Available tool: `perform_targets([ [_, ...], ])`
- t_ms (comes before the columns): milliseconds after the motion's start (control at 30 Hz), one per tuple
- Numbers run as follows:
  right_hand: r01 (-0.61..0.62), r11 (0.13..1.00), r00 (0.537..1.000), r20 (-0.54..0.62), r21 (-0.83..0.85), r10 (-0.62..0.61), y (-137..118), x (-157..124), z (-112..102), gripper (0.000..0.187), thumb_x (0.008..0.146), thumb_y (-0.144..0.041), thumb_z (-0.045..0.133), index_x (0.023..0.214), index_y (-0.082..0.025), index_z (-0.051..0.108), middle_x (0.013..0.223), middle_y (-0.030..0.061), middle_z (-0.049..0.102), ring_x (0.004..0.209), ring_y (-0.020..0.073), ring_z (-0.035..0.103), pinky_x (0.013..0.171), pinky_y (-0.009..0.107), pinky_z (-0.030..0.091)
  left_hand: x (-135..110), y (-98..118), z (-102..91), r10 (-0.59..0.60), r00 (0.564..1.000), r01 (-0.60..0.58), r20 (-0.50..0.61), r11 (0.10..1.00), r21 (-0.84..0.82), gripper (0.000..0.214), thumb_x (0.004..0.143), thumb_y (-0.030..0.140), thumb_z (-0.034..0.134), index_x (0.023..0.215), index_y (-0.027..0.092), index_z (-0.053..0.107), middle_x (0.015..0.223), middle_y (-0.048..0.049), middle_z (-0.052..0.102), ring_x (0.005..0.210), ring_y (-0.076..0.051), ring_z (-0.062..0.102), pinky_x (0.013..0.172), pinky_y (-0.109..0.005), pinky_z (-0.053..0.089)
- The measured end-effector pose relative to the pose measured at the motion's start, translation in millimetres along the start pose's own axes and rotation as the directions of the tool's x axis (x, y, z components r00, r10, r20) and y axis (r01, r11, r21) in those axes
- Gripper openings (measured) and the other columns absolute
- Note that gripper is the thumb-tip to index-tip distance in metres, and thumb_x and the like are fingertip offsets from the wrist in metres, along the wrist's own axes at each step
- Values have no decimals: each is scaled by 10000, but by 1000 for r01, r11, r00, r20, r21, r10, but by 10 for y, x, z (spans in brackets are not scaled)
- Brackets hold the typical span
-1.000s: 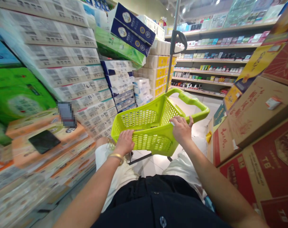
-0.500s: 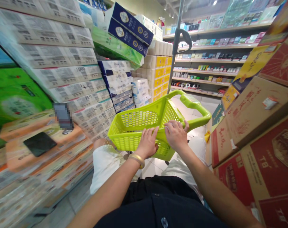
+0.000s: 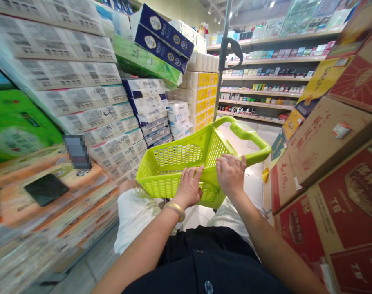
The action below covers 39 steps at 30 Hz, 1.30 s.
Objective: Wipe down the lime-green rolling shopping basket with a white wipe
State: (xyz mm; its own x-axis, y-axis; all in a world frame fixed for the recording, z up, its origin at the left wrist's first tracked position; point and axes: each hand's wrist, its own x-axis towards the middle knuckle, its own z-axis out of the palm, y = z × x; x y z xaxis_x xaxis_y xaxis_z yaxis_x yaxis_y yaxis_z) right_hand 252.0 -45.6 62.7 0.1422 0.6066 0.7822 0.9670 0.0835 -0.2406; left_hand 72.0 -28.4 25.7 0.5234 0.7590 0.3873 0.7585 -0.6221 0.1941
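Observation:
A lime-green plastic shopping basket (image 3: 173, 153) with perforated walls and a looped handle (image 3: 259, 147) stands between my knees, and nothing shows in the part of its inside I can see. My left hand (image 3: 189, 185), with a gold bangle (image 3: 175, 210) at its wrist, grips the near rim, fingers over the edge and thumb on the outer side. To its right, close to the handle end, my right hand (image 3: 231, 173) is curled over the same rim. The basket's underside is mostly hidden.
Stacked tissue packs (image 3: 90, 77) rise on the left, with a dark flat tablet-like object (image 3: 46, 189) on orange packs (image 3: 90, 175). Cartons (image 3: 327, 134) line the right side. A grey pole (image 3: 222, 57) stands behind the basket; stocked shelves (image 3: 265, 61) are farther back.
My right hand has shifted slightly right along the rim, widening the gap between my hands. The surroundings have moved a little left in view. The left hand keeps its hold.

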Motion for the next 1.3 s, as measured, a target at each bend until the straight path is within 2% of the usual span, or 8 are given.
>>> perform_targets([
  [167,30,999,1000,2,28,-30,-127,-53,33,224,981,-290,494,966,-278,717,1148,33,703,1123,214,571,1174,488,64,-41,-75,-24,0,1000,1,-15,1000,14,945,700,138,583,1539,252,165,1397,-125,429,1347,-314,382,1196,-575,220],
  [433,-121,992,985,-124,19,123,360,208,-157,264,976,-298,459,988,-240,716,1142,60,688,1113,241,571,1151,511,134,-93,-94,-18,-6,999,7,-45,1000,25,878,719,156,561,1526,237,225,1366,-122,448,1329,-304,394,1193,-550,221],
  [600,-54,998,996,-67,20,55,162,130,-125,245,956,-285,495,949,-232,735,1111,68,689,1089,242,560,1171,487,165,-127,-99,-16,-8,997,11,-73,999,44,846,711,169,566,1508,187,282,1342,-136,460,1304,-311,400,1192,-534,219],
  [733,27,999,1000,-18,44,-26,-17,25,-110,226,963,-292,508,954,-256,731,1118,41,694,1097,224,566,1195,475,126,-152,-126,-39,-10,997,14,-78,999,53,826,713,161,561,1495,188,295,1340,-138,465,1307,-308,401,1191,-526,220],
  [833,27,998,999,-20,62,-26,63,51,-133,238,975,-302,496,962,-265,731,1121,31,699,1075,208,588,1203,490,94,-168,-135,-52,-8,998,12,-69,999,52,838,716,154,553,1504,202,271,1344,-131,466,1306,-304,407,1190,-523,217],
  [1000,-80,994,994,-66,68,84,287,186,-163,273,966,-285,470,1050,-225,723,1147,81,677,1103,238,574,1188,519,153,-168,-112,-34,-10,998,12,-61,999,44,883,715,164,554,1529,237,220,1350,-121,468,1299,-311,411,1180,-535,217],
  [1100,-90,995,994,-51,54,92,185,166,-137,278,957,-253,465,1047,-210,724,1153,97,670,1120,255,558,1190,537,157,-158,-102,-15,-17,998,20,-68,999,43,876,710,173,560,1522,223,236,1349,-125,462,1297,-313,403,1178,-535,221],
  [1300,62,995,991,112,76,-71,-305,-61,-12,227,951,-227,508,1004,-238,729,1153,64,689,1115,229,567,1211,469,155,-156,-113,-16,-17,998,19,-68,999,37,866,710,174,560,1517,214,249,1351,-131,456,1293,-313,398,1171,-547,236],
])
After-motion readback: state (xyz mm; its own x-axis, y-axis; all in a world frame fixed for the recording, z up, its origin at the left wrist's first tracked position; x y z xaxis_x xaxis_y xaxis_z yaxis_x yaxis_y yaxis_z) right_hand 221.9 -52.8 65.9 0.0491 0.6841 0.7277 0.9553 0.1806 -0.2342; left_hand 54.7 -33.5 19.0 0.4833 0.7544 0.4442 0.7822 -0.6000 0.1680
